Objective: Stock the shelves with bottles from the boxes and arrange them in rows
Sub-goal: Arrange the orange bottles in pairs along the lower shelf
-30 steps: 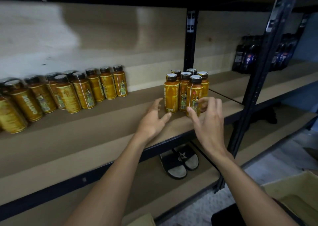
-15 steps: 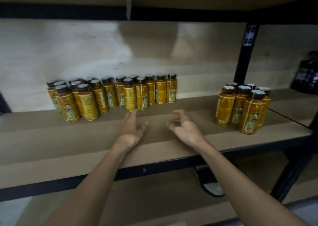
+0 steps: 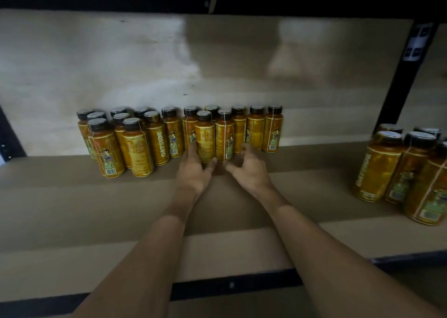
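Note:
Several amber bottles with black caps stand in a long group [image 3: 169,136] at the back of the brown shelf board [image 3: 96,208]. Two of them, a left one [image 3: 205,136] and a right one [image 3: 224,136], stand a little in front of the back row. My left hand [image 3: 194,172] reaches to the left one, its forefinger along the bottle's left side and its thumb near the base. My right hand [image 3: 249,170] is just right of the pair with fingers loosely curled and nothing in it. A second cluster of the same bottles [image 3: 406,172] stands at the right.
The shelf's black front rail [image 3: 232,285] runs across below my forearms. A black upright post [image 3: 408,70] rises at the right and another [image 3: 9,138] at the left edge. The underside of the shelf above [image 3: 217,0] hangs low over the bottles.
My hands left the right cluster, crossed the shelf leftwards and now reach the two front bottles of the long group. The view swung left and closer with them.

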